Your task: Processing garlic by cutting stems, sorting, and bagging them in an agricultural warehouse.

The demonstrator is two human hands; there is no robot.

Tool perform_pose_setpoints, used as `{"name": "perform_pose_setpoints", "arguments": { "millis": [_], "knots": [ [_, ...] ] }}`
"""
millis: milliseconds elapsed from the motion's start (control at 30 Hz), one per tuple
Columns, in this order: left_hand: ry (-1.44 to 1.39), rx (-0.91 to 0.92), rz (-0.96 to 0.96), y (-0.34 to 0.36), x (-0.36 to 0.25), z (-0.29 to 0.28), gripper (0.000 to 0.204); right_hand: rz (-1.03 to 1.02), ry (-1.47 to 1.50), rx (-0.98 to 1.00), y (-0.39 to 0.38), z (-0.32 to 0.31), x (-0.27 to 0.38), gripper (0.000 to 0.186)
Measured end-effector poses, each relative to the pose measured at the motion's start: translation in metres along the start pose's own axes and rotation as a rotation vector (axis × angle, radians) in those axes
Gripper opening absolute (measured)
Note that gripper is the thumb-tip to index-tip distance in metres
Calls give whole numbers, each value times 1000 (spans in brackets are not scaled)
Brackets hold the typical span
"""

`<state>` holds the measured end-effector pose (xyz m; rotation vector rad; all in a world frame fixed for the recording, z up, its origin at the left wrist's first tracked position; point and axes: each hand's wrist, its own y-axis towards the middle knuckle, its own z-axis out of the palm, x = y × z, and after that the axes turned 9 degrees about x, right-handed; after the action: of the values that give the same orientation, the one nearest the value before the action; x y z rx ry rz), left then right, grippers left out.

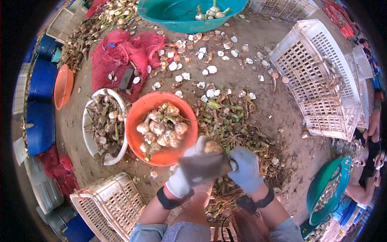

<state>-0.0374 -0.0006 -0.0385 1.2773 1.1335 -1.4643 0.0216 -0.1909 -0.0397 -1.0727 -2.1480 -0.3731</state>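
My right hand (245, 167), in a pale blue-grey glove, is closed round the handle of a cleaver (203, 166). The broad dark blade points left, across the front of my left hand (179, 181), and is a little blurred. That hand wears a white glove and holds a garlic bulb (212, 147), which shows just above the blade. Most of its fingers are hidden behind the steel. Just beyond my left hand stands an orange basin (192, 117) with several trimmed garlic bulbs (157, 128) in it.
Cut stalks (242, 137) heap beyond my right hand. A white tub (86, 129) of garlic and scraps stands left of the basin, near red netting (105, 66). Plastic crates (316, 80) flank me. A teal basin (169, 20) lies far ahead; another person's arm (363, 193) shows at right.
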Motion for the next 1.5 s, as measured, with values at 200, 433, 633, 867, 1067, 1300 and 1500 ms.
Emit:
{"name": "perform_pose_setpoints", "arguments": {
  "millis": [200, 433, 633, 867, 1067, 1300, 1500],
  "knots": [
    [67, -26, -266, 12, -26, 2, 64, 800, 567, 286, -7, 13, -9, 45],
    [331, 10, -15, 23, -23, 8, 65, 417, 1282, -118, 23, -6, 22, 30],
    [477, -165, -136, 27, -18, -3, 47, 255, 448, -103, 19, -15, 29, 24],
    [712, -426, 164, 33, -4, -41, 39, 446, 335, 320, 1, -1, -29, 32],
    [1497, -533, -216, 12, -10, -95, 70, 581, -116, -105, 37, -65, -145, 19],
    [1134, -224, -237, 24, 2, -73, 49, 565, -324, -364, 143, -63, -283, 30],
    [224, -234, -465, 54, -11, -35, 38, 633, 47, -371, 126, -70, -245, 24]
  ]
}}
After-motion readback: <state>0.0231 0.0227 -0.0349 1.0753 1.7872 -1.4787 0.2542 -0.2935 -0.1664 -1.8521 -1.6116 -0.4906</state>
